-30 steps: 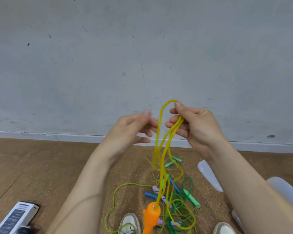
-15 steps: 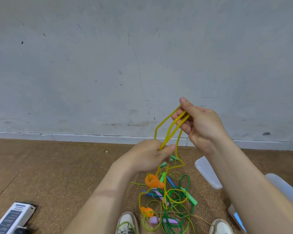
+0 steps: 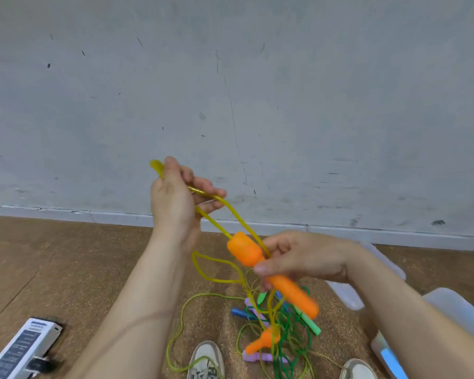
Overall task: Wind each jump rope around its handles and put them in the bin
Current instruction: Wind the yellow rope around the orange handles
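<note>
Left hand (image 3: 175, 199) lifted rope (image 3: 157, 166); right hand (image 3: 308, 258) grips handle (image 3: 244, 250) above cork floor (image 3: 66, 263).

Left forearm (image 3: 137, 310), right forearm (image 3: 411, 305) bare; 2 pale lace-up sneakers (image 3: 206, 361).

The orange handle (image 3: 245, 251) is smeared by motion, and the fingers of the right hand (image 3: 307, 258) wrapped round it cover its middle. The yellow rope (image 3: 203, 192) vanishes behind the left hand (image 3: 173, 201) gripping it, and its loop above is blurred. In the rope pile (image 3: 271, 324) on the floor (image 3: 66, 269), which cord joins which handle cannot be told. The right forearm hides much of the translucent bin (image 3: 449, 305), which the right edge cuts off. The left shoe (image 3: 207, 359), right shoe (image 3: 357, 369) and box (image 3: 25, 346) run off the bottom, and the box's print is unreadable.
</note>
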`<state>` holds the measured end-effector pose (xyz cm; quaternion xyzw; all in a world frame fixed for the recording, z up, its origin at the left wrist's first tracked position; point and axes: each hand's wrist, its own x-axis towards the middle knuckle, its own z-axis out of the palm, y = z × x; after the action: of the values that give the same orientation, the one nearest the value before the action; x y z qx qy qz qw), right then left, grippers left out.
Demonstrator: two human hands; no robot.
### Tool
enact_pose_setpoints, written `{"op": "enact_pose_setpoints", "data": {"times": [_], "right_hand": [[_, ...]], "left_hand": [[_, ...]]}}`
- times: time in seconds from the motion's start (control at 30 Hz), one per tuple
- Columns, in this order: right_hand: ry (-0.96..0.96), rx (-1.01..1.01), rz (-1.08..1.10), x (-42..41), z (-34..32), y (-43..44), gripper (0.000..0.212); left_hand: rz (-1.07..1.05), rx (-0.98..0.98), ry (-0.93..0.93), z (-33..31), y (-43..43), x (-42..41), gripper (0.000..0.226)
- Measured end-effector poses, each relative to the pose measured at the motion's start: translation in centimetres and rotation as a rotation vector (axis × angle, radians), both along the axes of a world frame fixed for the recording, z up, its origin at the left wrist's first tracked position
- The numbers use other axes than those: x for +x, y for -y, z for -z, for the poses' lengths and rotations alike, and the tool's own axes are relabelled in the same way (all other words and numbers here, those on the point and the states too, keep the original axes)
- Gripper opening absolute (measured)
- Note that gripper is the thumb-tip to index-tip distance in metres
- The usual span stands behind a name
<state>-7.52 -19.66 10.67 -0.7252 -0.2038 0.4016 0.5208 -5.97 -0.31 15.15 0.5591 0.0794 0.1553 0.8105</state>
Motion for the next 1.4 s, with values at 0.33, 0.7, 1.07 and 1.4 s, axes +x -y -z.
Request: {"op": "enact_pose_setpoints", "data": {"times": [0.33, 0.7, 1.07, 1.4], "right_hand": [[0.306, -0.113, 0.357, 0.5, -2.1, 0.9, 0.035], [-0.079, 0.762, 0.893, 1.4, -3.8, 1.3, 0.02], [-0.362, 1.132, 0.675, 1.0, -5.6, 1.0, 0.019], [-0.064, 0.003, 0.229, 1.2, 3.1, 1.6, 0.042]], "left_hand": [[-0.071, 0.448, -0.189, 2.0, -2.8, 1.5, 0.055], [0.294, 0.614, -0.142, 2.5, -1.6, 0.5, 0.042], [0.813, 0.998, -0.025, 5.1, 5.6, -0.6, 0.024], [0.436, 0.092, 0.047, 1.8, 4.1, 0.5, 0.032]]}}
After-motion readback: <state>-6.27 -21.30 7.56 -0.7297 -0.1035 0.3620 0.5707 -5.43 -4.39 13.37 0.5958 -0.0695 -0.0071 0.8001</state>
